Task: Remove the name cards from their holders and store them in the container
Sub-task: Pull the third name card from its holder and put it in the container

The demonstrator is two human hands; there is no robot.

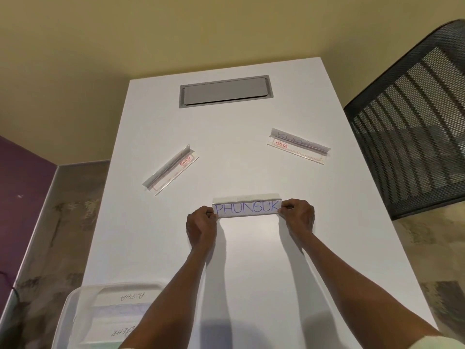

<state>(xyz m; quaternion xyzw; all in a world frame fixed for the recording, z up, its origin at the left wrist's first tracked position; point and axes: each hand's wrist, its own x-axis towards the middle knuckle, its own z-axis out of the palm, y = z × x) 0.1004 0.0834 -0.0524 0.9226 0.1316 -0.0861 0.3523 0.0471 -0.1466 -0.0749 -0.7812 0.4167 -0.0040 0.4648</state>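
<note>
A clear name card holder (246,198) stands in the middle of the white table (251,260), with a white card reading PHUNSUK (247,209) in it. My left hand (201,227) pinches the card's left end and my right hand (299,216) pinches its right end. Two more clear holders lie further back: one at the left (171,170), one at the right (298,147) with a faintly lettered card. A translucent plastic container (83,321) sits at the near left corner, with several cards inside.
A grey cable hatch (225,91) is set into the table's far end. A black mesh chair back (412,122) stands close to the table's right edge. Floor and a purple wall lie to the left.
</note>
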